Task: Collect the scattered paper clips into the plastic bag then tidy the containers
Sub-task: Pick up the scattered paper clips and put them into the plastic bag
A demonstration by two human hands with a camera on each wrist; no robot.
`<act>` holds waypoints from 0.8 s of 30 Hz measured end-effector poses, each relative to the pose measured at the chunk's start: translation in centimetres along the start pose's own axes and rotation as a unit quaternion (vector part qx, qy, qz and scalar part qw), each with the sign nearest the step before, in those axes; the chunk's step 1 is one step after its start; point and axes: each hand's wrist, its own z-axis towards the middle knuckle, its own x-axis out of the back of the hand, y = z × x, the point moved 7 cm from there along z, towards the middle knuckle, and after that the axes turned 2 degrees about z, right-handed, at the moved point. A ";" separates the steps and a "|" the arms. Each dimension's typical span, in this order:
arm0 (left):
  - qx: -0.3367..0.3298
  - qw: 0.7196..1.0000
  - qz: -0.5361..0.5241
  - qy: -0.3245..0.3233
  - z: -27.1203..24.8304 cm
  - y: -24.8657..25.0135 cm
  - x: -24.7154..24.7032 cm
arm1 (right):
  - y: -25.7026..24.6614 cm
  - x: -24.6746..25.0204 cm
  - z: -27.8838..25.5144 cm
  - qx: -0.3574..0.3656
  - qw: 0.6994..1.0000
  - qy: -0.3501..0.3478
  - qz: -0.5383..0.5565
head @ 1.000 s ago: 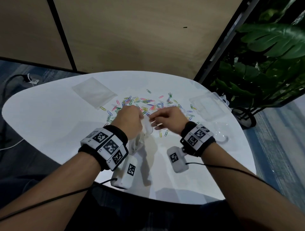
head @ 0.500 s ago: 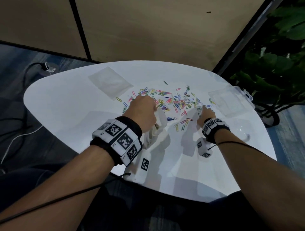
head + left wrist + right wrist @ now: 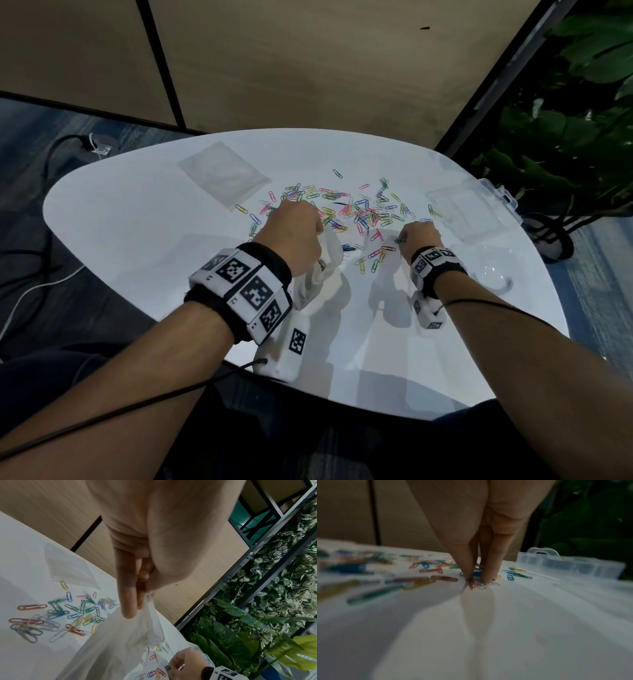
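The left hand point(image 3: 291, 236) pinches the rim of the clear plastic bag point(image 3: 322, 267), which hangs toward the white table point(image 3: 137, 240). At its three o'clock the right hand point(image 3: 416, 238) pinches a small bunch of paper clips point(image 3: 476, 580) at the tabletop. Scattered paper clips point(image 3: 352, 209) lie at twelve o'clock of both hands; a clear plastic box point(image 3: 469, 209) sits at two o'clock of the right hand.

Bare table point(image 3: 144, 240) lies open at left; clear box point(image 3: 472, 212) and scattered clips point(image 3: 363, 209) crowd the right.
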 end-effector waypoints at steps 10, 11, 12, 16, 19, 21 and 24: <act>0.012 1.000 -0.007 -0.012 0.2 0.1 -0.1 | 2.0 1.3 -2.1 -0.124 0.787 -0.047 0.603; 0.014 1.000 -0.009 -0.012 0.2 0.2 -0.1 | 0.8 2.1 -2.7 -0.110 0.723 -0.064 0.679; 0.014 1.000 -0.013 -0.010 0.2 0.2 -0.1 | -0.7 3.1 -3.6 -0.088 0.674 -0.088 0.728; 0.014 1.000 -0.028 0.000 0.1 0.4 -0.1 | -7.3 5.8 -7.9 0.026 0.590 -0.219 0.776; 0.017 0.999 -0.029 0.015 -0.1 0.5 0.2 | -10.7 6.0 -11.0 0.064 0.590 -0.240 0.768; 0.015 1.000 -0.021 0.015 -0.2 0.7 0.4 | -11.7 5.4 -12.4 0.053 0.620 -0.204 0.756; 0.025 1.000 -0.013 0.012 -0.4 0.7 0.7 | -12.1 5.5 -12.9 0.099 0.750 -0.101 0.646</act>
